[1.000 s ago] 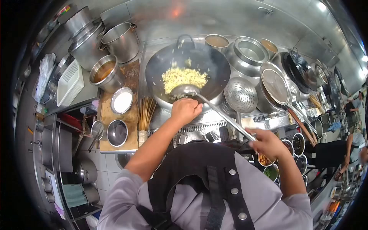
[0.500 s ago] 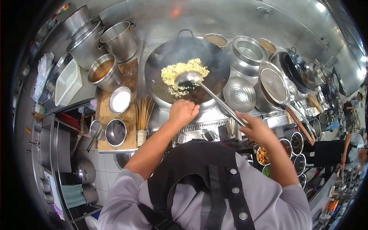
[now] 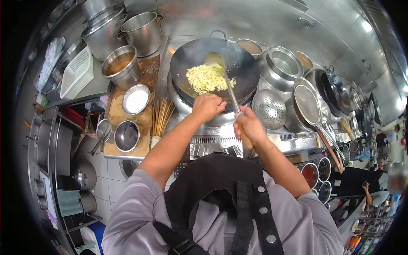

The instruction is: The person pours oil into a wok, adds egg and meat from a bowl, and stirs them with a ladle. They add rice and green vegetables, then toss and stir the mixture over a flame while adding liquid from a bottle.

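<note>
Black and round, the big metal wok (image 3: pixel 242 68) sits at the back of the steel stove. A heap of yellow fried rice (image 3: pixel 204 78) lies in the middle of it. The left hand (image 3: pixel 207 106) is closed tight in a fist on the near edge of the wok. The right hand (image 3: pixel 248 127) is wrapped firmly round the low end of the long silver metal ladle (image 3: pixel 230 91). The scoop is up at the far side of the rice, touching it.

What could go wrong? The scoop points toward the far wall of the wok. A hard shove could send rice over the back rim and onto the stove. The wok is likely very hot, and the left hand is right on its edge, so a slip could mean a burn. I cannot tell if there is a cloth under that hand. The ladle handle is long and thin. If the right hand is greasy, the handle could twist and the scoop would tip.

The round silver strainer with little holes (image 3: pixel 270 108) sits just beside the wok on the right, and a wide swing of the handle could knock it. A steel pot of brown liquid (image 3: pixel 121 66) and a bunch of thin wooden sticks (image 3: pixel 161 119) are near on the left. A jerk of the wok could throw hot rice among them.
</note>
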### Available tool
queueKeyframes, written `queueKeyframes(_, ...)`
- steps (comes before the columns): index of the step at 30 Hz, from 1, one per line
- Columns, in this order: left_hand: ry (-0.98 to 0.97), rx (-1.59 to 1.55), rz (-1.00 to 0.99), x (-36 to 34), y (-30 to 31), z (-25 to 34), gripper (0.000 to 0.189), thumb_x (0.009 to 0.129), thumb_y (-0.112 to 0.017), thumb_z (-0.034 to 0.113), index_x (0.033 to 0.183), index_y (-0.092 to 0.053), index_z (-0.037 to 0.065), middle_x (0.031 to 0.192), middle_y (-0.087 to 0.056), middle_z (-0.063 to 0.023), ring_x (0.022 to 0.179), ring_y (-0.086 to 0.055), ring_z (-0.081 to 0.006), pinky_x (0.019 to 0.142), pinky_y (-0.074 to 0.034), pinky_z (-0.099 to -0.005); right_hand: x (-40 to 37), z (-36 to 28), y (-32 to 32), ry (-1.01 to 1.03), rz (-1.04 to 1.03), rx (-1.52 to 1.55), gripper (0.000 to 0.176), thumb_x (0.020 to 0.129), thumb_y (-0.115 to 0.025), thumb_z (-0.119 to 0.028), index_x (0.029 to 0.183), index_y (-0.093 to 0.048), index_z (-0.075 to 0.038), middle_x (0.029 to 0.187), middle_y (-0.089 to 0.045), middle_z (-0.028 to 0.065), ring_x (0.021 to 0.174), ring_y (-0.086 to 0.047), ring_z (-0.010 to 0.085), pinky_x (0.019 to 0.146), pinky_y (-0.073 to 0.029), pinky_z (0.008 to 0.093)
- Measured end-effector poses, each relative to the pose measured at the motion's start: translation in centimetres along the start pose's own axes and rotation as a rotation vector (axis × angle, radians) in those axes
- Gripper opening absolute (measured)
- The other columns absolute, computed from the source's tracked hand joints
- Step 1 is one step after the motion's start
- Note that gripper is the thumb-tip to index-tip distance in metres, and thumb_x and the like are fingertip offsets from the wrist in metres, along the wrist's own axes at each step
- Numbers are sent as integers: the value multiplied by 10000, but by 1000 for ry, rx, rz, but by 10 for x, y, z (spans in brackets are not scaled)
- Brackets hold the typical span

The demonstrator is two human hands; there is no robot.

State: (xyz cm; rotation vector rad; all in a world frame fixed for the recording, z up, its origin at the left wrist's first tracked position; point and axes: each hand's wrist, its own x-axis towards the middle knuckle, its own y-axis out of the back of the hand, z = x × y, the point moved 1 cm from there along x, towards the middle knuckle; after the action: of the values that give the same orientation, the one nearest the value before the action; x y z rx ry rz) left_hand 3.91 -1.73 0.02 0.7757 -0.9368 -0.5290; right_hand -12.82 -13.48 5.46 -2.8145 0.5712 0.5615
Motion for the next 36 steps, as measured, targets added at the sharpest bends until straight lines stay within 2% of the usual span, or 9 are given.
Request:
queueKeyframes(5,-10,1,24,-6,-3,-4,342,874,-679,366,684,-671,82,718,-668,-89,739,-662,-317,676,-535,-461,-32,-24,-8,132,-40,-117,519,1014,-553,-174,1488,-346,-125,715,-559,52,492,-522,142,428,-438,307)
queueKeyframes(8,-37,16,62,-2,-8,-10,344,875,-682,361,677,-665,81,707,-661,-88,735,-658,-314,677,-534,-461,-37,-23,12,-61,-175,438,426,1039,-528,-198,1442,-391,-197,717,-533,48,477,-472,132,422,-407,282)
queueKeyframes(11,-74,-10,84,-6,-14,-14,361,877,-687,363,660,-635,79,698,-643,-93,720,-646,-320,661,-525,-468,30,9,26,-243,-109,426,396,1032,-532,-198,1410,-414,-181,724,-529,40,481,-463,128,420,-404,286)
queueKeyframes(15,-68,-37,72,-4,-12,-13,378,882,-688,363,647,-607,79,698,-630,-99,698,-630,-332,646,-515,-478,4,-4,-3,91,65,-211,401,1016,-539,-213,1399,-433,-156,724,-531,38,468,-452,117,414,-402,285)
queueKeyframes(19,-57,29,39,-4,-13,-13,350,876,-681,358,659,-651,85,717,-664,-86,739,-652,-308,674,-533,-455,-9,-2,37,-147,-289,526,414,1028,-538,-221,1418,-418,-155,705,-496,49,459,-441,125,401,-383,273)
queueKeyframes(25,-84,-27,53,-3,-14,-17,379,881,-689,347,641,-586,72,691,-610,-99,710,-616,-329,654,-506,-470,9,-17,18,113,23,-252,432,1017,-562,-237,1411,-431,-115,750,-560,39,503,-503,130,440,-437,270)
queueKeyframes(28,-96,-10,83,-4,-14,-16,379,880,-692,345,641,-583,72,693,-608,-97,706,-612,-329,642,-501,-468,-71,-17,58,-97,-195,386,416,1027,-546,-264,1414,-421,-179,705,-518,14,463,-460,100,381,-400,258)
queueKeyframes(31,-103,-26,87,-3,-18,-19,379,880,-693,344,641,-580,72,689,-605,-96,711,-609,-327,647,-498,-466,-48,3,61,-368,-115,532,376,1031,-538,-263,1378,-426,-172,691,-497,17,461,-454,105,379,-399,255)
queueKeyframes(36,-70,-34,55,-5,-13,-15,379,878,-694,346,640,-581,74,686,-602,-92,714,-608,-327,658,-496,-467,-32,-19,15,-119,-136,279,325,1025,-549,-233,1322,-436,-162,713,-531,45,475,-465,132,399,-368,271)
